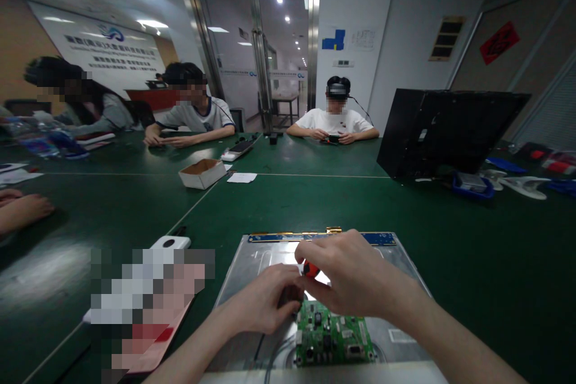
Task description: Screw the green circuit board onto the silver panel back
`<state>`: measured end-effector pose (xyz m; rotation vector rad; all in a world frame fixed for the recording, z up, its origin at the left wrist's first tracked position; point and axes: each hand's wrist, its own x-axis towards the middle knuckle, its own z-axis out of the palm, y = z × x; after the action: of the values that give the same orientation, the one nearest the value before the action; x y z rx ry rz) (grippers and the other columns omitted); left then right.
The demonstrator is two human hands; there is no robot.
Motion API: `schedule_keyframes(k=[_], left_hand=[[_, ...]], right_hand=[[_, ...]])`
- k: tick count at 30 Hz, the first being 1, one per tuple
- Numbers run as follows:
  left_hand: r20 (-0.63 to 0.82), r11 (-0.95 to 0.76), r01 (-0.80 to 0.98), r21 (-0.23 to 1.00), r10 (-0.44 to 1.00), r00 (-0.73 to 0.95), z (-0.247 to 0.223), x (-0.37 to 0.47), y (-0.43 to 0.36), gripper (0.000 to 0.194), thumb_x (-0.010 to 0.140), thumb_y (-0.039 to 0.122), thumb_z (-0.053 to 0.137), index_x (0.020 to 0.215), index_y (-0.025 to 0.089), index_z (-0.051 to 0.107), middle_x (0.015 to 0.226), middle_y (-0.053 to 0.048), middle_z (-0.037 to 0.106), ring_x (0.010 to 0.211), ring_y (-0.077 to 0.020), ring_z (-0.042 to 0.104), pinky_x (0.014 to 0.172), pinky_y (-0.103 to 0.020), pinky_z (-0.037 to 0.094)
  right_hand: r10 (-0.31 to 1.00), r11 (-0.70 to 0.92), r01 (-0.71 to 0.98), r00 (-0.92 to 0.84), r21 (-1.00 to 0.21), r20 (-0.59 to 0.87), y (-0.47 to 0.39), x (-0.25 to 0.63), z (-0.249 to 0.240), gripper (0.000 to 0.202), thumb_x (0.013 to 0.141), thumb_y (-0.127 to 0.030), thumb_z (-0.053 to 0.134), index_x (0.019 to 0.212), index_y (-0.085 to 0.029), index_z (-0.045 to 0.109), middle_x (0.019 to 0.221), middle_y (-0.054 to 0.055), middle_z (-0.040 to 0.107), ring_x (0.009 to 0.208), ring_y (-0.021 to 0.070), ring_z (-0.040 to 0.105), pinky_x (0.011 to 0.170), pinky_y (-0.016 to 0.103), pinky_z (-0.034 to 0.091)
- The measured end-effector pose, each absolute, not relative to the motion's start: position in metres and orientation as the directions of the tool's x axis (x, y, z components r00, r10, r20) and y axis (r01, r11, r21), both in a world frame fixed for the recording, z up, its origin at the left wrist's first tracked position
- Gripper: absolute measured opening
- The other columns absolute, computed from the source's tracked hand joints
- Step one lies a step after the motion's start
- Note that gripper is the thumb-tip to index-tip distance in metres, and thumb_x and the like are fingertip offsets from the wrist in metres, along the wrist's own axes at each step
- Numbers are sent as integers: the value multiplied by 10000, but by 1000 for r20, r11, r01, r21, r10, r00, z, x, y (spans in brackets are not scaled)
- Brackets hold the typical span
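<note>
My right hand (344,270) is closed around the red-and-black handle of a screwdriver (310,268), just above the far edge of a green circuit board (328,336). The screwdriver's tip is hidden behind my hands. Close against it on the left, my left hand (276,294) has its fingers curled together near the board's far left corner; whatever they pinch is hidden. The board lies on the silver metal back of a flat display panel (238,270). Along the panel's far edge runs a narrow blue circuit strip (279,238). Dark cables come out at the board's left side.
Left of the panel lie a white device (171,243) and a pink, partly blurred object (180,318). Farther off are an open carton (202,175), a paper slip (242,177) and a black monitor (441,132). Several people sit around the green table; another person's hand (27,210) rests at left.
</note>
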<state>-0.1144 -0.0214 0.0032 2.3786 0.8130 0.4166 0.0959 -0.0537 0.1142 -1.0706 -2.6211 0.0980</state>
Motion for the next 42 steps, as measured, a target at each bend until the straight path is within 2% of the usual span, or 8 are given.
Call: schedule_keyframes(k=[14, 20, 24, 30, 33, 37, 42], left_hand=[[121, -664, 457, 592, 633, 764, -1, -114, -20, 8, 809, 181, 598, 811, 180, 606, 863, -51, 665, 805, -214, 594, 743, -321, 481], [166, -690, 408, 599, 605, 779, 4, -111, -21, 53, 799, 175, 573, 752, 189, 552, 832, -38, 656, 776, -205, 578, 725, -321, 452], [150, -673, 413, 614, 613, 776, 5, -112, -22, 26, 799, 166, 561, 798, 184, 580, 866, -45, 658, 804, -213, 588, 744, -330, 465], [108, -642, 414, 645, 613, 783, 8, -113, -23, 186, 769, 120, 549, 926, 183, 626, 872, -43, 662, 808, -213, 596, 734, -322, 486], [89, -636, 433, 638, 620, 780, 9, -113, -24, 180, 760, 128, 565, 920, 185, 625, 896, -44, 659, 796, -208, 590, 732, -317, 480], [138, -642, 482, 597, 673, 727, 5, -116, -23, 222, 725, 120, 557, 930, 186, 612, 906, -38, 642, 805, -211, 574, 766, -338, 462], [253, -598, 567, 566, 781, 570, -3, -115, -15, 231, 728, 74, 483, 902, 192, 579, 901, -42, 626, 868, -227, 564, 793, -352, 433]], right_hand=[[668, 740, 653, -689, -161, 280, -53, 94, 110, 170, 952, -340, 619, 908, -176, 616, 814, 22, 742, 617, 127, 570, 537, 286, 205], [683, 724, 675, -675, -142, 279, -52, 92, 108, 209, 942, -377, 652, 904, -174, 619, 813, 28, 746, 620, 130, 583, 537, 296, 192], [685, 724, 672, -673, -156, 278, -52, 93, 109, 186, 937, -359, 654, 897, -181, 613, 798, 21, 743, 616, 131, 589, 540, 296, 209], [703, 708, 683, -660, -180, 265, -54, 97, 115, 151, 935, -330, 653, 905, -190, 607, 825, 8, 751, 633, 140, 622, 536, 291, 220], [707, 705, 684, -655, -186, 268, -54, 100, 118, 153, 942, -334, 653, 907, -193, 603, 838, 10, 757, 660, 154, 651, 545, 288, 238], [728, 680, 713, -629, -171, 273, -52, 106, 121, 156, 940, -334, 669, 956, -191, 607, 850, 21, 767, 696, 179, 688, 563, 284, 265], [752, 645, 745, -583, -167, 307, -47, 114, 124, 166, 942, -338, 664, 984, -191, 601, 853, 27, 767, 694, 181, 690, 571, 278, 281]])
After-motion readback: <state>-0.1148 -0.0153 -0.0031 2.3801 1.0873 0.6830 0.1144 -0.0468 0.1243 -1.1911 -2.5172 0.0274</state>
